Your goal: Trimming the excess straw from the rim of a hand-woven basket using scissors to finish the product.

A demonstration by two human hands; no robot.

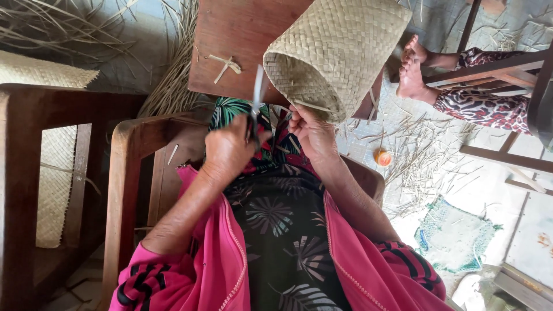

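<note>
Pale floor strewn with dry leaf strips and offcuts lies around a seated person at a brown wooden table (230, 34); on the table's near edge, tipped on its side with its open mouth turned toward the person, rests a woven palm-leaf basket (340, 46), its body running up and to the right past the table corner. At the lower rim of the mouth a loose strip end (314, 106) sticks out; the right hand (311, 135) is closed on the rim just beneath it, fingers curled around the weave. Just to the left, the left hand (230, 152) is clenched around the handles of a pair of scissors (256, 98); the blades point upward, their tips close beside the basket's left rim, though whether they touch it cannot be told. Both forearms come out of bright pink sleeves with black stripes; between them shows a dark dress printed with leaves.

On the table top, left of the basket, lies a small knotted scrap of leaf strip (226, 64). A wooden chair arm (129, 190) curves down the left side; beyond it hangs a flat woven mat (52, 161) over a wooden frame. Bundles of long dry leaves (167, 86) spread over the upper left floor. To the right, another person's bare feet (412, 69) rest by a wooden chair frame, with patterned trouser legs behind; a small orange round object (383, 157) sits among the offcuts, and a green net-like cloth (455, 242) lies lower right.
</note>
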